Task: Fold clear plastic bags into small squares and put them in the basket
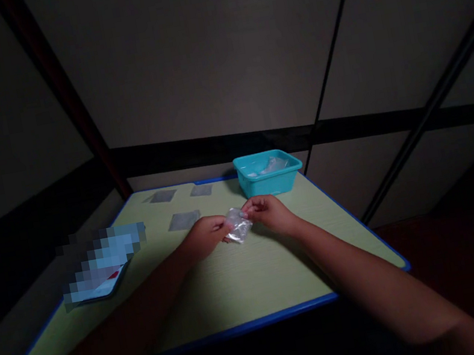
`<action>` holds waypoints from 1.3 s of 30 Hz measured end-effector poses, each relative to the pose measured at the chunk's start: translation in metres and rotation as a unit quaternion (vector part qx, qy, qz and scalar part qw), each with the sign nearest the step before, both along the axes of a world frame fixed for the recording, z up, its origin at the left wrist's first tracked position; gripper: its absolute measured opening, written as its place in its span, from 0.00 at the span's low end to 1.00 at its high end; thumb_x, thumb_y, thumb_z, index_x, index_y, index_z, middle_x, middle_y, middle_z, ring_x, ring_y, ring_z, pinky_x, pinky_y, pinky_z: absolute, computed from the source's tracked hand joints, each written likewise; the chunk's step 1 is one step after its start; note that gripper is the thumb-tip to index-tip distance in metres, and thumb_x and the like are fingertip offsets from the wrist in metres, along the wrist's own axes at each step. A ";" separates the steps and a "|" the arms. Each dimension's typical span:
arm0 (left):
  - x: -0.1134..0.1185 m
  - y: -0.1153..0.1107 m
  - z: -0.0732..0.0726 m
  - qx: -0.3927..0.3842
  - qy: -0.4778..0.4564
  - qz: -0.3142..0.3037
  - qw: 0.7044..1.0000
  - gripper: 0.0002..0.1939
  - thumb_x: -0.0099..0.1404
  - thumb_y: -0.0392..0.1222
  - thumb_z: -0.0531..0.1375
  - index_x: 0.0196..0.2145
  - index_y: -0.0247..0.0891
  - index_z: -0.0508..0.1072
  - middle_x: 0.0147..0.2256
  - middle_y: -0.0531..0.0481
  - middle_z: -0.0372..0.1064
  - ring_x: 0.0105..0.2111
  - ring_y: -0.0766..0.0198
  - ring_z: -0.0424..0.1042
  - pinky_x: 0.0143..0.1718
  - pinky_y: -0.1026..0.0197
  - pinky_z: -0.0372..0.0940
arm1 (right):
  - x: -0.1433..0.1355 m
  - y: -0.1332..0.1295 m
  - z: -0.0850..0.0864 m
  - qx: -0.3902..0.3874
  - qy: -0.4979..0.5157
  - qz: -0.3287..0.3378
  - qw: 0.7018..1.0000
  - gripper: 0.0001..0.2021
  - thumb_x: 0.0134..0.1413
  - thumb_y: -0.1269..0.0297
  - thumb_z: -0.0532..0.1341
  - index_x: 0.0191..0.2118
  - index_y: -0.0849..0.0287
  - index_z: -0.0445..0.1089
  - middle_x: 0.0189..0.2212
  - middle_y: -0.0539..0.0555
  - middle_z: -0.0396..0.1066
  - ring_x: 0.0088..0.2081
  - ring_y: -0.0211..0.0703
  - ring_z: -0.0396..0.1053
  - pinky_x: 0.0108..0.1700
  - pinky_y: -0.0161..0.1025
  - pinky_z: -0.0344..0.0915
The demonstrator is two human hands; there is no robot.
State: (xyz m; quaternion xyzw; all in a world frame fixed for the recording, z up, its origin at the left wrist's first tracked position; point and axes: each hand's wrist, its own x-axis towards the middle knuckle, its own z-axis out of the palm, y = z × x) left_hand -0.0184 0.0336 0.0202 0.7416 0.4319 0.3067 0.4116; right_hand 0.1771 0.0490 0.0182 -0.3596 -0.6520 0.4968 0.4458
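Note:
Between my two hands, above the middle of the table, is a small clear plastic bag (pixel 240 230), shiny and creased. My left hand (pixel 207 236) pinches its left edge, thumb on top. Fingers closed, my right hand (pixel 268 213) grips the bag at its upper right corner. Just beyond my left hand a flat greyish plastic bag (pixel 183 220) lies on the table. Two more such bags, one farther left (pixel 164 196) and one beside it (pixel 201 190), lie near the back edge. Whether the held bag contains anything, I cannot tell.
A turquoise plastic basket (pixel 271 183) with clear plastic inside stands at the back right. On the left lies a tablet-like device (pixel 110 279), partly blurred out. The pale table (pixel 256 287) has a blue rim, and a panelled wall (pixel 197 56) rises behind it.

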 end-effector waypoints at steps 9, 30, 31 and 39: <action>0.001 -0.001 -0.004 -0.030 0.006 -0.004 1.000 0.16 0.51 0.53 0.56 0.20 0.36 0.68 0.19 0.53 0.66 0.22 0.64 0.68 0.24 0.64 0.60 | -0.002 -0.003 -0.001 0.011 -0.028 0.016 0.999 0.14 0.34 0.56 0.69 0.24 0.63 0.71 0.21 0.50 0.68 0.25 0.35 0.62 0.31 0.34 0.57; 0.013 -0.002 -0.006 -0.075 -0.154 0.114 0.979 0.17 0.47 0.54 0.61 0.21 0.35 0.72 0.19 0.50 0.69 0.22 0.61 0.69 0.26 0.61 0.65 | -0.030 -0.017 -0.002 -0.215 0.306 -0.005 0.928 0.23 0.22 0.67 0.74 0.33 0.59 0.71 0.24 0.48 0.72 0.26 0.36 0.67 0.34 0.35 0.63; 0.013 -0.003 -0.007 -0.076 -0.168 0.121 0.975 0.17 0.47 0.54 0.62 0.22 0.35 0.72 0.19 0.50 0.69 0.22 0.61 0.69 0.26 0.61 0.65 | -0.030 -0.018 0.000 -0.214 0.309 0.004 0.927 0.23 0.23 0.67 0.73 0.34 0.59 0.71 0.24 0.48 0.72 0.26 0.36 0.67 0.34 0.34 0.63; 0.019 -0.008 -0.003 -0.143 -0.253 0.129 0.948 0.21 0.46 0.53 0.65 0.30 0.31 0.74 0.27 0.46 0.74 0.24 0.62 0.72 0.30 0.60 0.66 | -0.032 -0.023 -0.004 -0.162 0.215 0.008 0.963 0.15 0.35 0.57 0.69 0.29 0.61 0.70 0.25 0.51 0.72 0.28 0.39 0.67 0.36 0.37 0.61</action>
